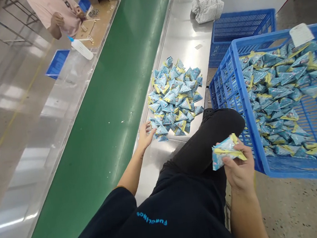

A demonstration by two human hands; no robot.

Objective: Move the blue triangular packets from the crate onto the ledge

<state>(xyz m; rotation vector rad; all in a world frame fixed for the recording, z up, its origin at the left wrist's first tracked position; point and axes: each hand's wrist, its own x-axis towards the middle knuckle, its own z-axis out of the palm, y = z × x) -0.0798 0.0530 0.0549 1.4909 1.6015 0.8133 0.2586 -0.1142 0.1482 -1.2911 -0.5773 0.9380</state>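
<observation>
A heap of small blue and yellow pyramid-shaped packets [174, 95] lies on the metal work surface [187, 37]. At the heap's near left edge is my left hand [146, 134], thumb and fingers apart, its fingertips touching or very close to a packet. My right hand [240, 167] is closed around blue and yellow packets [226, 150], held above the floor beside my right knee; how many are in it I cannot tell. Just right of that hand stands a blue plastic crate [258, 139] with many more such packets [279, 96] in it.
A green conveyor belt [110, 82] runs along the left of the work surface. Another blue crate [243, 28] stands behind the filled one. Striped cloth [206, 4] lies at the far end. Across the belt are a person in pink [55, 13], a white bottle [81, 48] and a blue tray [58, 63].
</observation>
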